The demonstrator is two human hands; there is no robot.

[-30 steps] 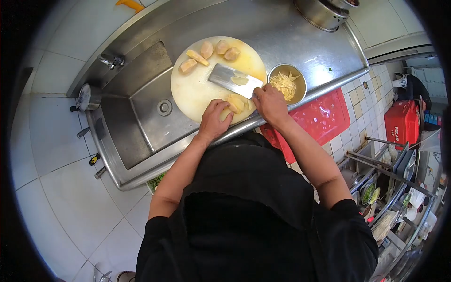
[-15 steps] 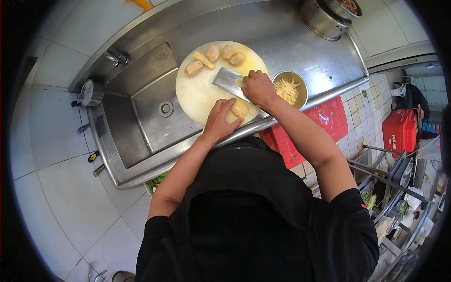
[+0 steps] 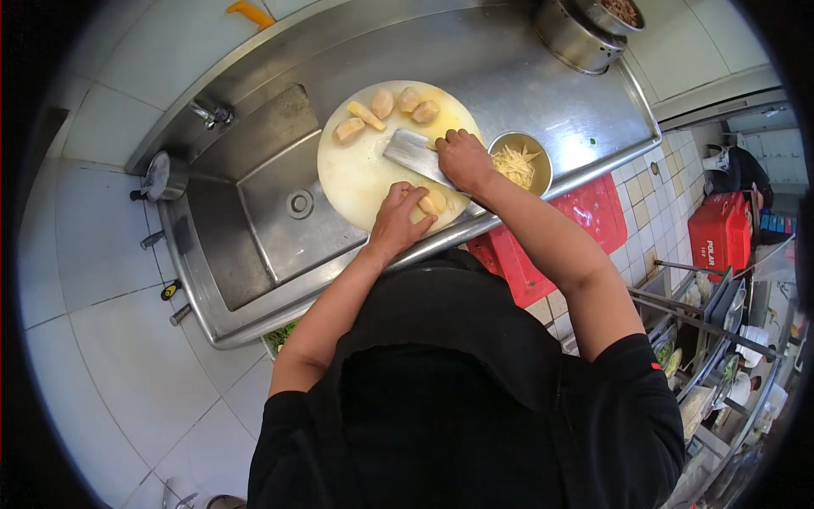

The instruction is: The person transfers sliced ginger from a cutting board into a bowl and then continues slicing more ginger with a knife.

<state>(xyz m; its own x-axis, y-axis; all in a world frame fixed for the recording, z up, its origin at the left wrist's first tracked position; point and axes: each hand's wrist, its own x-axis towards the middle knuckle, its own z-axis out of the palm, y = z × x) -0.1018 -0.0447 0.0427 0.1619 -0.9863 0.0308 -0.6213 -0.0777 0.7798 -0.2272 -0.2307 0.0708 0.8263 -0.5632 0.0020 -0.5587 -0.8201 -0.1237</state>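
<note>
My right hand grips a broad-bladed cleaver, its blade lying over the round white cutting board. At the board's near edge my left hand has its fingers on a pale yellow peeled piece, just below the blade. Several peeled pieces rest along the board's far side, one long and thin. Beside my right hand, a metal bowl holds thin pale yellow strips.
A steel sink basin with a faucet lies left of the board. Metal pots stand at the far right of the counter. Below the counter's edge is a red stool or lid; a red cooler and racks are farther right.
My left fingers have drawn closer together around the piece and cover more of it. The cleaver and my right hand have shifted only slightly, and the view has moved a little.
</note>
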